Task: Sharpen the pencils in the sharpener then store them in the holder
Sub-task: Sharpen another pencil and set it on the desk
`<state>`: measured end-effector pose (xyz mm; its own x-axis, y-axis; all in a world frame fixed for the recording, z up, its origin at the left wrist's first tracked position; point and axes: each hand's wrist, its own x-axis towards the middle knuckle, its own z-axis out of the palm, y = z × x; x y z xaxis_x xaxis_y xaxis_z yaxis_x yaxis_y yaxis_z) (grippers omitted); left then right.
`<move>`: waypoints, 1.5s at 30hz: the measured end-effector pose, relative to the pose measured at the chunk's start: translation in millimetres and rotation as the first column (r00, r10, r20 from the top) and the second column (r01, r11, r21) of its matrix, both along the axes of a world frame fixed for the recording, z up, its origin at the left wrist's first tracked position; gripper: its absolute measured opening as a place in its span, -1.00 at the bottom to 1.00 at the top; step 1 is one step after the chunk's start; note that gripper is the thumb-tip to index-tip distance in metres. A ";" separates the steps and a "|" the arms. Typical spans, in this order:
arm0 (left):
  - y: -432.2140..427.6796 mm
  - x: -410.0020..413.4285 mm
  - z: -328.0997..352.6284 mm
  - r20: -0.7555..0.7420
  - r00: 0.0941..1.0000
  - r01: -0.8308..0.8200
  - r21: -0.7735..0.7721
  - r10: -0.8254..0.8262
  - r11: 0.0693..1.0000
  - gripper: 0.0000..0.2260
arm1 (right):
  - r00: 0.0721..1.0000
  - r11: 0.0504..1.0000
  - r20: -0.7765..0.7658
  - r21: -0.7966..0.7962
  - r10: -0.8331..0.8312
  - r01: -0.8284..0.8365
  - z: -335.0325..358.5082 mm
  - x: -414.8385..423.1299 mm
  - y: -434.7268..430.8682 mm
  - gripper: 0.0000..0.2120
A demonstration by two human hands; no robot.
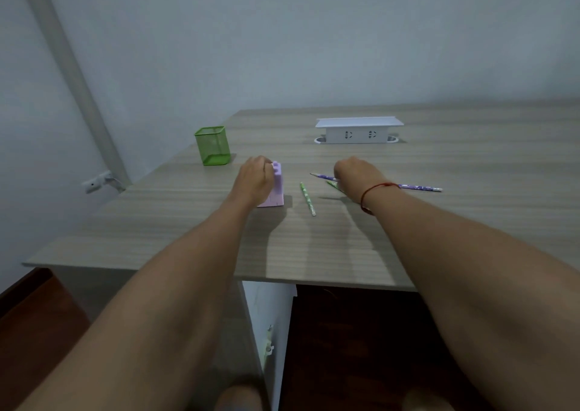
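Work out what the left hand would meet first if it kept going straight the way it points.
The purple sharpener, which the left hand grips now. Past it the line looks free over bare desk, between the green holder and the socket box, though depth is unclear.

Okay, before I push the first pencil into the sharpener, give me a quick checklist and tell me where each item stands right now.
1. The sharpener stands upright, gripped by the left hand: ok.
2. The right hand firmly holds the purple pencil: cannot tell, its fingers are hidden.
3. That pencil's tip points toward the sharpener: ok.
4. The sharpener's hole faces the pencil: cannot tell.
5. Path clear: probably not ok, a green pencil lies between them.
6. The green mesh holder stands upright, opening up: ok.
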<state>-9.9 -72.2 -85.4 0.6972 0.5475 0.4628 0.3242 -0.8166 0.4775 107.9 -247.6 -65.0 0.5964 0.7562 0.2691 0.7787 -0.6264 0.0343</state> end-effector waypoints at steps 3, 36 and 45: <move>-3.7 1.4 -0.7 0.006 1.000 -0.003 -0.004 0.003 1.000 -0.47 | 1.000 1.000 0.010 0.013 -0.011 0.011 -1.3 -1.5 0.4 -0.78; 2.5 14.4 -17.4 0.275 0.959 -0.095 0.083 0.069 0.992 -0.61 | 0.873 0.880 -0.108 -0.057 -0.475 0.472 -40.0 59.1 -45.7 -0.66; 0.4 8.4 -7.6 0.170 0.985 -0.020 0.050 0.011 0.999 -0.59 | 0.985 0.985 -0.051 0.033 -0.167 0.169 -24.1 37.4 -22.2 -0.76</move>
